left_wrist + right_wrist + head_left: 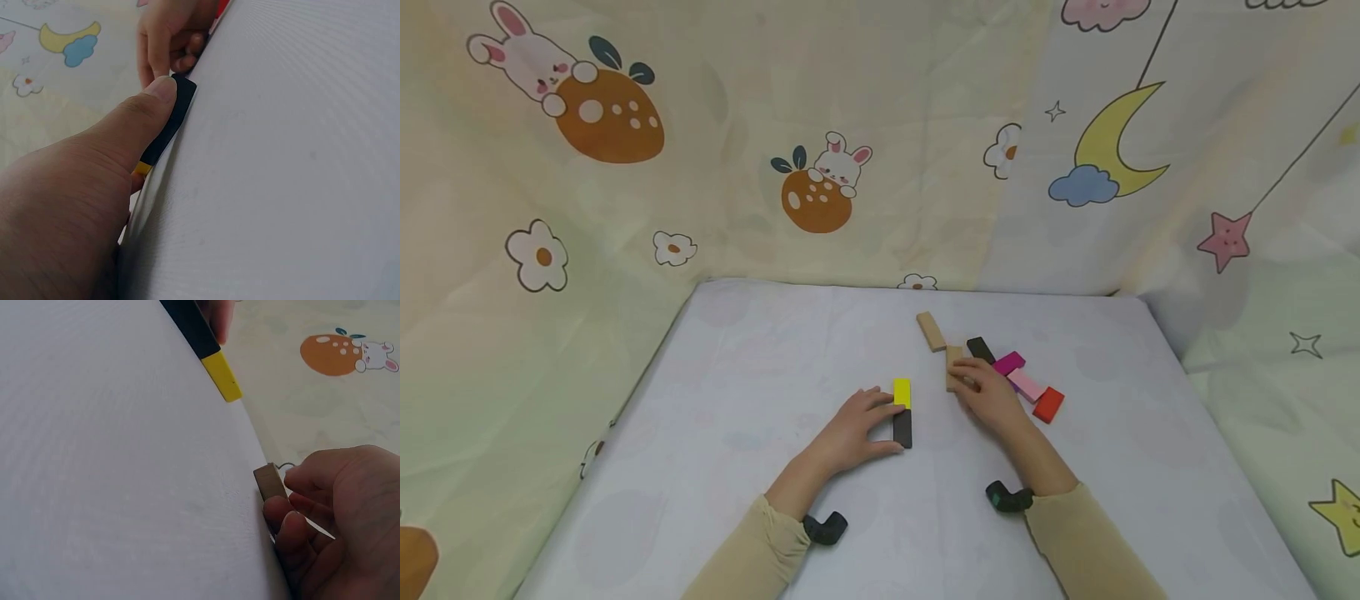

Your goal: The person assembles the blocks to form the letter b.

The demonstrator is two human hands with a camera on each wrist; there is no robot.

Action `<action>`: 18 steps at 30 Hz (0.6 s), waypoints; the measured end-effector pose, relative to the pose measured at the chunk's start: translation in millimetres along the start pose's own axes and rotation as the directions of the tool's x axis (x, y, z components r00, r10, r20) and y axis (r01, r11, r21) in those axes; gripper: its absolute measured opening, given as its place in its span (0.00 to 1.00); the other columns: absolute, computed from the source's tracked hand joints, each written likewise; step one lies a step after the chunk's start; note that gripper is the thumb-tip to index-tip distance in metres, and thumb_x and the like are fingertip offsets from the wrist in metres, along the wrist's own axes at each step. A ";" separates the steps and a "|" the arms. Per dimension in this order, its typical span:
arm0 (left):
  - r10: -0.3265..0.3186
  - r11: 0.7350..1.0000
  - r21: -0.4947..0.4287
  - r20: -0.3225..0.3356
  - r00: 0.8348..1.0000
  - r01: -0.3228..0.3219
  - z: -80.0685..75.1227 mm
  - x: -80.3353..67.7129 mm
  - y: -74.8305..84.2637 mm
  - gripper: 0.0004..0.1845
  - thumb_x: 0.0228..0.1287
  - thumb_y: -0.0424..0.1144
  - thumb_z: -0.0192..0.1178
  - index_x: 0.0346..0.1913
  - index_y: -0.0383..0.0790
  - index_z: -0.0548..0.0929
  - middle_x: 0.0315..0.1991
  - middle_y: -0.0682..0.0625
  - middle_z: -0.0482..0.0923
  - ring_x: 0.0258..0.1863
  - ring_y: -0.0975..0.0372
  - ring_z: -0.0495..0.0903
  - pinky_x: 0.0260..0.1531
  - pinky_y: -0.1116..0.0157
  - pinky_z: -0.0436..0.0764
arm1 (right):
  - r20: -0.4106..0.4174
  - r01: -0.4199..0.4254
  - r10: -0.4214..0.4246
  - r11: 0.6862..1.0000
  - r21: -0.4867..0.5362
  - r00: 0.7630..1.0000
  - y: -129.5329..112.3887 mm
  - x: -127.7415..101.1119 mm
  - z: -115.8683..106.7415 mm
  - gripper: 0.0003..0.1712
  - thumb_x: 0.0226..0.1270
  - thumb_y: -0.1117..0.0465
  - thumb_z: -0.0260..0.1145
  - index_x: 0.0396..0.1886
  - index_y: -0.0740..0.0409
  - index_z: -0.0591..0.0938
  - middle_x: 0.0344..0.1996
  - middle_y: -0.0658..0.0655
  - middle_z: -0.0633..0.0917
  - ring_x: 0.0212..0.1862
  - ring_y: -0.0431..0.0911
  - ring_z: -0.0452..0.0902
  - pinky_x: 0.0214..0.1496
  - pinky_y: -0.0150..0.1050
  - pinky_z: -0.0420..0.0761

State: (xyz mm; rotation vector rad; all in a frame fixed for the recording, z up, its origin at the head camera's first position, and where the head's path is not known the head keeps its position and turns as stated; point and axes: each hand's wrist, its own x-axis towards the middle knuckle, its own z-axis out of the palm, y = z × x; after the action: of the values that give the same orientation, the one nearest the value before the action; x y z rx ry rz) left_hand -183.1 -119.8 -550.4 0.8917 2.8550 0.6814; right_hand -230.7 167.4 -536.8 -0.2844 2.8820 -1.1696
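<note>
On the white cloth, a black block (902, 430) and a yellow block (902, 392) lie end to end in a line. My left hand (850, 429) holds the black block, thumb at its near end and a fingertip where the two blocks meet. In the left wrist view the thumb (161, 89) rests against the black block (169, 128). To the right, my right hand (988, 400) grips a plain wooden block (952, 357). In the right wrist view, that wooden block (270, 482) sits between thumb and fingers, partly hidden.
Another plain wooden block (931, 332) lies beyond the right hand. Beside that hand are a dark block (981, 349), a magenta block (1009, 362), a pink block (1026, 386) and a red block (1048, 405). Patterned cloth walls (880, 250) enclose the table (737, 358).
</note>
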 end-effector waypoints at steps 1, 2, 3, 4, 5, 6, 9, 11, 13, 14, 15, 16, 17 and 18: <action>0.000 1.000 -0.002 0.002 1.000 0.000 -0.1 0.1 0.2 0.37 0.59 0.69 0.59 0.69 0.59 0.72 0.72 0.54 0.65 0.77 0.56 0.57 0.81 0.58 0.51 | 0.014 -0.003 0.003 1.000 0.002 1.000 0.7 0.2 -0.9 0.22 0.69 0.54 0.65 0.63 0.47 0.80 0.68 0.50 0.73 0.66 0.54 0.72 0.64 0.55 0.80; 0.001 1.000 -0.003 0.002 1.000 -0.001 -0.2 0.2 0.3 0.37 0.59 0.69 0.59 0.69 0.59 0.72 0.72 0.54 0.65 0.77 0.56 0.57 0.81 0.58 0.51 | 0.031 -0.009 0.009 1.000 0.013 0.999 1.4 0.8 -2.0 0.25 0.68 0.54 0.65 0.65 0.47 0.78 0.70 0.49 0.70 0.66 0.54 0.72 0.64 0.55 0.81; 0.002 1.000 -0.001 0.002 1.000 -0.002 -0.3 0.2 0.4 0.37 0.59 0.70 0.59 0.69 0.58 0.72 0.72 0.54 0.65 0.77 0.56 0.57 0.81 0.58 0.51 | 0.050 -0.017 0.016 1.000 0.022 0.999 2.3 1.7 -3.3 0.28 0.68 0.53 0.66 0.67 0.46 0.76 0.72 0.49 0.68 0.66 0.54 0.71 0.65 0.55 0.80; 0.004 1.000 -0.001 0.000 1.000 -0.004 -0.2 0.3 0.4 0.37 0.59 0.70 0.59 0.69 0.58 0.72 0.72 0.54 0.66 0.77 0.56 0.57 0.81 0.58 0.51 | 0.072 -0.026 0.023 0.999 0.028 0.997 3.0 2.8 -5.1 0.31 0.67 0.52 0.67 0.70 0.46 0.73 0.74 0.49 0.64 0.68 0.54 0.70 0.66 0.55 0.79; 0.006 1.000 0.001 -0.001 1.000 -0.006 -0.2 0.2 0.5 0.37 0.59 0.70 0.58 0.69 0.58 0.72 0.72 0.54 0.66 0.77 0.56 0.57 0.81 0.58 0.51 | 0.094 -0.040 0.037 0.999 0.030 0.995 4.0 4.5 -6.9 0.35 0.67 0.51 0.67 0.72 0.44 0.69 0.76 0.48 0.61 0.68 0.54 0.69 0.66 0.56 0.78; 0.006 1.000 0.003 -0.002 1.000 -0.006 -0.1 0.2 0.5 0.37 0.59 0.70 0.58 0.69 0.58 0.72 0.72 0.54 0.65 0.77 0.56 0.57 0.81 0.58 0.51 | 0.118 -0.054 0.051 0.998 0.026 0.992 4.5 6.2 -8.8 0.38 0.66 0.50 0.68 0.74 0.43 0.66 0.77 0.48 0.57 0.69 0.55 0.68 0.67 0.57 0.77; 0.006 1.000 0.010 -0.005 1.000 -0.006 0.2 -0.1 0.4 0.37 0.59 0.70 0.58 0.69 0.59 0.73 0.72 0.55 0.66 0.77 0.56 0.57 0.81 0.58 0.52 | 0.185 -0.076 0.075 0.997 0.001 0.980 5.7 13.4 -14.2 0.45 0.64 0.47 0.69 0.78 0.41 0.60 0.79 0.51 0.53 0.75 0.57 0.59 0.71 0.61 0.72; 0.003 1.000 0.012 -0.003 1.000 -0.003 0.4 -0.2 0.4 0.37 0.59 0.70 0.58 0.69 0.59 0.72 0.72 0.55 0.65 0.77 0.56 0.57 0.81 0.58 0.51 | 0.217 -0.094 0.095 0.995 -0.017 0.971 5.4 17.9 -17.0 0.47 0.63 0.46 0.70 0.78 0.41 0.58 0.79 0.52 0.52 0.77 0.57 0.55 0.72 0.62 0.69; 0.005 1.000 0.009 -0.006 1.000 -0.005 0.7 -0.3 0.1 0.37 0.59 0.70 0.58 0.69 0.59 0.72 0.72 0.55 0.65 0.77 0.56 0.57 0.81 0.58 0.52 | 0.240 -0.099 0.102 0.995 -0.026 0.965 4.7 21.4 -19.2 0.48 0.63 0.46 0.71 0.78 0.41 0.58 0.79 0.53 0.53 0.78 0.57 0.50 0.75 0.63 0.65; 0.006 1.000 0.005 -0.008 1.000 -0.006 0.8 -0.3 -0.2 0.37 0.59 0.70 0.58 0.69 0.59 0.73 0.72 0.55 0.66 0.77 0.56 0.57 0.81 0.58 0.52 | 0.249 -0.104 0.107 0.994 -0.023 0.963 4.1 22.6 -20.0 0.48 0.63 0.47 0.71 0.78 0.41 0.58 0.79 0.52 0.54 0.79 0.56 0.50 0.75 0.62 0.64; 0.005 1.000 0.003 -0.008 1.000 -0.005 0.9 -0.2 -0.5 0.37 0.59 0.70 0.58 0.69 0.59 0.72 0.72 0.55 0.65 0.77 0.56 0.57 0.81 0.58 0.51 | 0.256 -0.105 0.107 0.994 -0.021 0.961 3.2 23.2 -21.0 0.48 0.63 0.47 0.71 0.78 0.42 0.57 0.79 0.52 0.54 0.79 0.56 0.49 0.76 0.62 0.63; 0.005 1.000 0.001 -0.008 1.000 -0.005 1.0 -0.3 -0.9 0.37 0.59 0.70 0.58 0.69 0.59 0.72 0.72 0.55 0.65 0.77 0.56 0.57 0.81 0.58 0.51 | 0.263 -0.101 0.103 0.995 -0.020 0.959 2.6 23.5 -21.7 0.48 0.62 0.47 0.71 0.78 0.42 0.57 0.79 0.52 0.54 0.79 0.56 0.49 0.76 0.62 0.62; 0.005 1.000 0.000 -0.008 1.000 -0.005 1.1 -0.2 -1.2 0.37 0.59 0.70 0.59 0.69 0.59 0.72 0.72 0.55 0.65 0.77 0.56 0.57 0.81 0.58 0.51 | 0.273 -0.094 0.095 0.995 -0.016 0.957 1.8 23.5 -22.9 0.49 0.62 0.48 0.71 0.79 0.42 0.57 0.79 0.52 0.53 0.79 0.56 0.49 0.76 0.62 0.63; 0.005 1.000 0.000 -0.008 1.000 -0.005 1.3 -0.1 -1.5 0.37 0.59 0.70 0.59 0.69 0.59 0.72 0.72 0.55 0.65 0.77 0.56 0.57 0.81 0.58 0.51 | 0.284 -0.083 0.084 0.996 -0.017 0.955 1.4 23.4 -24.1 0.49 0.62 0.48 0.71 0.79 0.42 0.56 0.80 0.52 0.52 0.78 0.56 0.50 0.75 0.61 0.66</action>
State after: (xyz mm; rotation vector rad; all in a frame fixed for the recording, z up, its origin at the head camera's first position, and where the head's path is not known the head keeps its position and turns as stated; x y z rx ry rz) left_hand -183.5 -120.5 -552.2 0.8986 2.8602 0.6869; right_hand -256.0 180.9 -519.2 -0.2997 2.6200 -1.0148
